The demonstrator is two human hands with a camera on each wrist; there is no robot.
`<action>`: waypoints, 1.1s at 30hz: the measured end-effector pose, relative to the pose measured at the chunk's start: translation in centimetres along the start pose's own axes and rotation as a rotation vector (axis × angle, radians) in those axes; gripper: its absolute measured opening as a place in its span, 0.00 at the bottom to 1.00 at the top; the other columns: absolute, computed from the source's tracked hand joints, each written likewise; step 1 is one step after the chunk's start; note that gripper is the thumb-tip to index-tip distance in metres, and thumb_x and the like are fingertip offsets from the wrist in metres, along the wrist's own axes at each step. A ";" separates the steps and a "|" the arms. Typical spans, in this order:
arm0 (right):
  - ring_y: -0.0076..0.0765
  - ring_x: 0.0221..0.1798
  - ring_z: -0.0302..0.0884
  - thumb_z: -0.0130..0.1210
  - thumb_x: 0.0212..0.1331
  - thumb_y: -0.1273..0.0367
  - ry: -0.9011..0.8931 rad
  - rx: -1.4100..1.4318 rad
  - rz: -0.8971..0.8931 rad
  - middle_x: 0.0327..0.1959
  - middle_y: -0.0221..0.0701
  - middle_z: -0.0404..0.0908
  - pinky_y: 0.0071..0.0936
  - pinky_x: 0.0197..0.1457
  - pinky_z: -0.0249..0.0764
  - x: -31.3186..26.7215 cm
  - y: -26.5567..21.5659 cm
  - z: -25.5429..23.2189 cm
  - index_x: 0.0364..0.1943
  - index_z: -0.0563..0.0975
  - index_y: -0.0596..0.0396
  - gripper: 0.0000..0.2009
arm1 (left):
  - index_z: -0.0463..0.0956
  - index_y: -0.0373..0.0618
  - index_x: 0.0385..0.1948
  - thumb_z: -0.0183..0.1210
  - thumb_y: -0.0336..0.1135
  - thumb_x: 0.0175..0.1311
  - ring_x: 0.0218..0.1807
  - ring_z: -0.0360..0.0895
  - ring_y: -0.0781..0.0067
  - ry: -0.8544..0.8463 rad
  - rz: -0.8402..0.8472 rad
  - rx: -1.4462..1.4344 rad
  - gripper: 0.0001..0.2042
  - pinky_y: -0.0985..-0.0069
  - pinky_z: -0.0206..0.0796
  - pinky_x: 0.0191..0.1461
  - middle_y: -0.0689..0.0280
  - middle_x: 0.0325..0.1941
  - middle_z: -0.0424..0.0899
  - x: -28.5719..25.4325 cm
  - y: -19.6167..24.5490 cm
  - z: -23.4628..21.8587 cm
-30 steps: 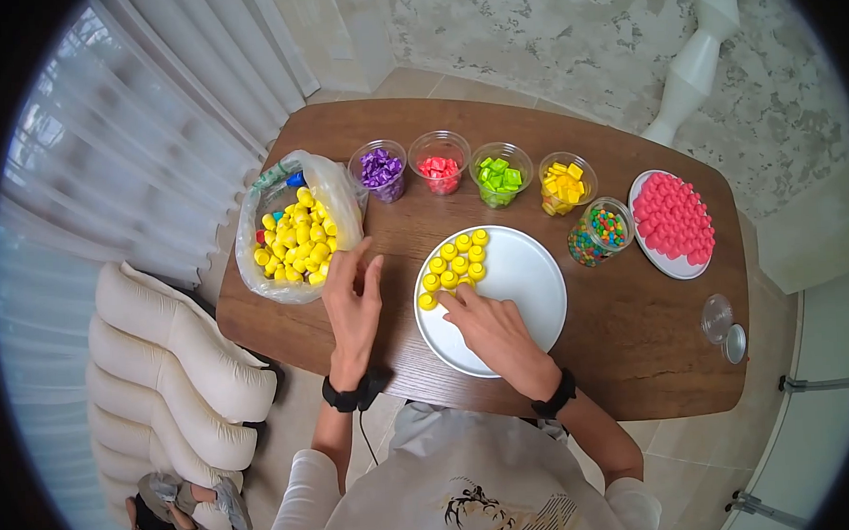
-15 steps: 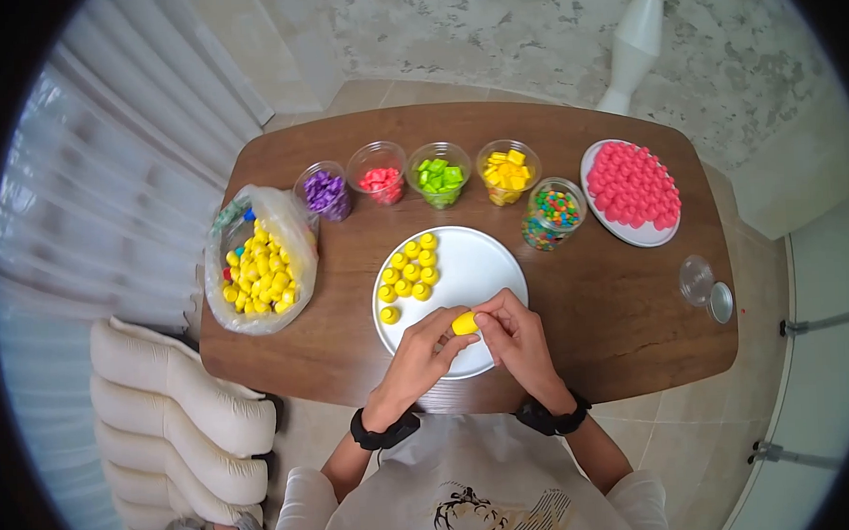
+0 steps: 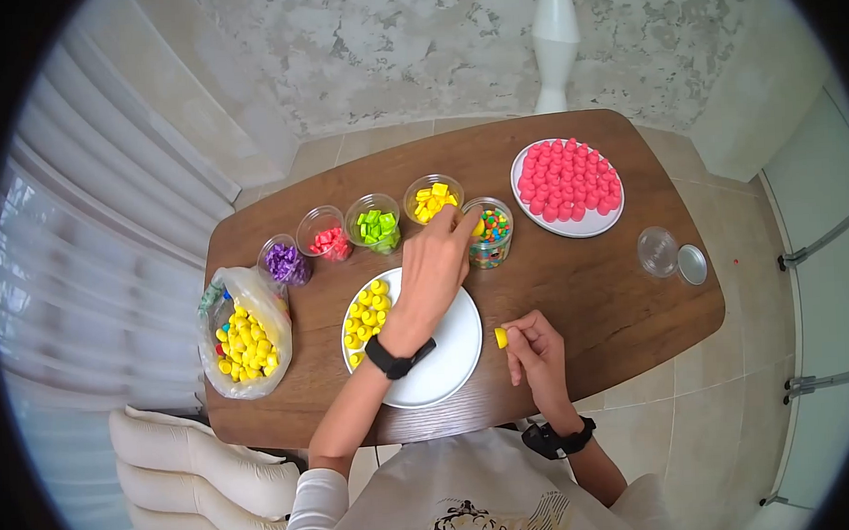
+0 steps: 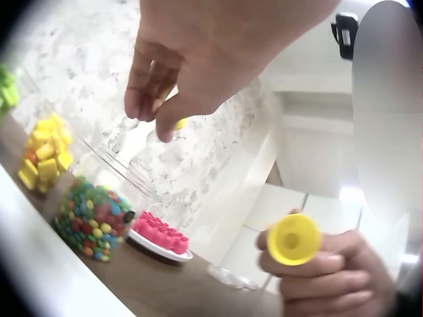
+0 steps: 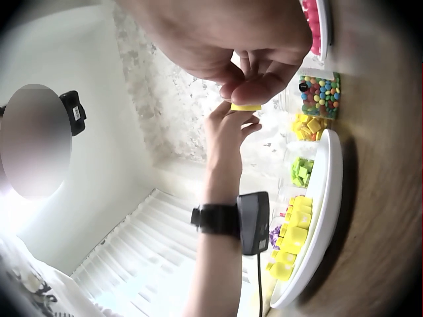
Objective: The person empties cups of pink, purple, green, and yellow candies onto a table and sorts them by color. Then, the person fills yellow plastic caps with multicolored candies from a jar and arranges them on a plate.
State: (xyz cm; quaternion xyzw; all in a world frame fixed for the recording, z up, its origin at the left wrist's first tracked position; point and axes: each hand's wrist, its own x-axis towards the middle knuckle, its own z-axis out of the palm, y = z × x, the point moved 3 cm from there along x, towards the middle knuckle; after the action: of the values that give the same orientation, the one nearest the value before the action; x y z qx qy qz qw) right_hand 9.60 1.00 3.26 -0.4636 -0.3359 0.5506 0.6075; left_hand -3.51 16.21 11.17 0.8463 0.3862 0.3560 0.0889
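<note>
My left hand (image 3: 432, 269) reaches across the white plate (image 3: 452, 354) to the jar of small colourful candies (image 3: 492, 248). Its thumb and fingers pinch a small yellow capsule half (image 4: 180, 123), mostly hidden by the fingers. Near the plate's right side, my right hand (image 3: 539, 359) pinches the other yellow capsule half (image 3: 501, 337). In the left wrist view this half's hollow round mouth (image 4: 294, 239) faces the camera. Several closed yellow capsules (image 3: 368, 310) stand upright on the plate's left part, some hidden behind the left forearm.
A plastic bag (image 3: 275, 314) of yellow capsules sits at the table's left. Cups of purple (image 3: 287, 264), red (image 3: 329, 243), green (image 3: 375, 226) and yellow pieces (image 3: 434, 200) line the back. A plate of pink pieces (image 3: 570, 178) and two lids (image 3: 658, 252) are right.
The right hand first touched a capsule on the plate, then both hands held it together. Now it is in two halves: the left hand moved forward to the jar, the right hand moved rightward.
</note>
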 end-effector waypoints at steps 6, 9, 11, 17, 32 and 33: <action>0.13 0.18 0.64 0.52 0.79 0.69 0.017 0.014 -0.036 0.26 0.24 0.75 0.16 0.20 0.61 0.3 0.0 -0.7 0.44 0.75 0.58 0.06 | 0.81 0.45 0.59 0.66 0.25 0.63 0.37 0.82 0.50 -0.005 -0.010 0.000 0.21 0.63 0.75 0.41 0.55 0.45 0.82 -0.9 -0.6 -0.1; 0.12 0.19 0.64 0.52 0.79 0.70 0.034 0.018 -0.055 0.26 0.24 0.75 0.16 0.20 0.61 0.6 -0.7 -0.3 0.45 0.74 0.58 0.05 | 0.82 0.42 0.58 0.70 0.28 0.62 0.37 0.83 0.59 -0.151 -0.207 -0.282 0.20 0.67 0.76 0.43 0.56 0.45 0.86 -4.0 1.0 -0.9; 0.12 0.20 0.65 0.52 0.79 0.71 0.044 0.015 -0.068 0.26 0.24 0.75 0.15 0.21 0.62 0.7 -1.0 0.3 0.46 0.74 0.59 0.05 | 0.81 0.40 0.58 0.71 0.30 0.63 0.37 0.82 0.66 -0.242 -0.295 -0.486 0.21 0.69 0.76 0.45 0.57 0.44 0.86 -6.5 1.5 -0.8; 0.13 0.29 0.74 0.57 0.76 0.71 -0.049 -0.204 -0.199 0.30 0.28 0.81 0.17 0.31 0.70 0.5 -0.9 2.3 0.47 0.75 0.58 0.05 | 0.81 0.38 0.57 0.70 0.27 0.63 0.37 0.82 0.68 -0.291 -0.341 -0.575 0.19 0.73 0.74 0.46 0.59 0.43 0.86 -10.2 3.2 -2.7; 0.22 0.25 0.75 0.59 0.72 0.73 -0.347 -0.579 -0.083 0.26 0.34 0.80 0.23 0.32 0.72 0.1 2.1 6.4 0.47 0.77 0.60 0.06 | 0.80 0.38 0.56 0.65 0.34 0.69 0.37 0.82 0.47 -0.239 -0.403 -0.470 0.17 0.61 0.73 0.43 0.52 0.41 0.85 -17.5 0.3 -5.2; 0.28 0.24 0.77 0.62 0.71 0.71 -0.382 -0.624 -0.126 0.26 0.35 0.81 0.26 0.32 0.74 0.2 2.9 6.8 0.51 0.76 0.59 0.10 | 0.80 0.37 0.55 0.66 0.34 0.69 0.35 0.82 0.48 -0.210 -0.457 -0.454 0.17 0.61 0.73 0.43 0.51 0.40 0.85 -18.2 -0.2 -5.1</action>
State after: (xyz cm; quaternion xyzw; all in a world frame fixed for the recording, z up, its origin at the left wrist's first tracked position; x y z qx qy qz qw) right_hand 2.34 2.39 2.93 -0.4938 -0.6226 0.4600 0.3962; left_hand -15.20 2.67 5.06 0.7284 0.4656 0.3147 0.3920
